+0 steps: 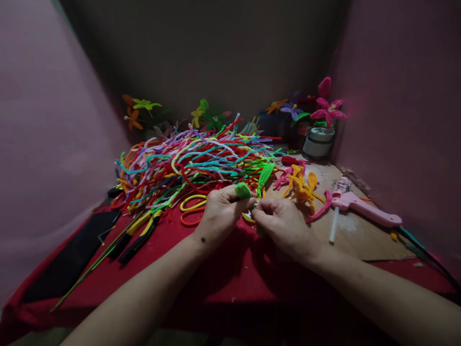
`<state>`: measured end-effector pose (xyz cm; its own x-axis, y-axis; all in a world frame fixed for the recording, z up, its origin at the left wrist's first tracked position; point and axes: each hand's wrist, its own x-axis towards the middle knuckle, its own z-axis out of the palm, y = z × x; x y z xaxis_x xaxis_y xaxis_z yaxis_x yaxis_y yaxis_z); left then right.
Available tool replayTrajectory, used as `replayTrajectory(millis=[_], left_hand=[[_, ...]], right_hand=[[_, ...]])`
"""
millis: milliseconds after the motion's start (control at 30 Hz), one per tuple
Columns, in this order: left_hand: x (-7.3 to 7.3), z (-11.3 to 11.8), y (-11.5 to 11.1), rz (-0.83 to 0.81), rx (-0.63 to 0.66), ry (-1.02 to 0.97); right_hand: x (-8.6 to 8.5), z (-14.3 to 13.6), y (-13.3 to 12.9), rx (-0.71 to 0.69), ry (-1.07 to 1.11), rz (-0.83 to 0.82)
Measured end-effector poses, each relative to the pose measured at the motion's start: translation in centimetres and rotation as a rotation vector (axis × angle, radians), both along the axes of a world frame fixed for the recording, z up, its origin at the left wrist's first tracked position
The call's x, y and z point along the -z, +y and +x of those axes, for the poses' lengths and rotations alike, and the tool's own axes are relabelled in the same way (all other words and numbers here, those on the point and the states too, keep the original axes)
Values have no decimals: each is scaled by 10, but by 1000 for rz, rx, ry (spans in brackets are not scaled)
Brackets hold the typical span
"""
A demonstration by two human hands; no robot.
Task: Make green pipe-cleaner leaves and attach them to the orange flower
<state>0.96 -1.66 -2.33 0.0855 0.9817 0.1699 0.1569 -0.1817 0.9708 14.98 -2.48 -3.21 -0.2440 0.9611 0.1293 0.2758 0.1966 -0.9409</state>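
Note:
In the head view my left hand (221, 211) is closed on a green fuzzy leaf piece (242, 191), whose rounded tip shows above the fingers. My right hand (283, 222) is pinched close beside it, its fingertips at the lower part of the green piece. Another green leaf shape (265, 176) stands up just behind the two hands. Scissors with yellow and orange handles (192, 203) lie behind my left hand. Orange fuzzy shapes (304, 190) lie beyond my right hand.
A big pile of coloured fuzzy stems (201, 158) fills the back. Yellow-black pliers (140, 235) and a black flat item (72, 259) lie left. A pink glue gun (370, 207) rests on a board (355, 240) at right. Fuzzy flowers (328, 111) stand behind, one in a grey container (318, 142).

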Motion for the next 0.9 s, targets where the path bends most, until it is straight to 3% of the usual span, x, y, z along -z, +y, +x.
replayTrajectory(millis=[167, 333, 567, 767, 900], left_hand=[[-2, 0, 2, -17, -106, -37], [-5, -7, 8, 94, -167, 33], [-5, -11, 11, 92, -194, 45], [-10, -10, 10, -25, -183, -101], [-12, -15, 14, 2, -180, -234]], right_hand=[[-3, -2, -3, 9, -57, 9], [3, -1, 0, -8, 21, -246], [11, 0, 3, -99, 99, -383], [5, 6, -3, -115, 62, -322], [-6, 22, 2, 27, 142, -167]])
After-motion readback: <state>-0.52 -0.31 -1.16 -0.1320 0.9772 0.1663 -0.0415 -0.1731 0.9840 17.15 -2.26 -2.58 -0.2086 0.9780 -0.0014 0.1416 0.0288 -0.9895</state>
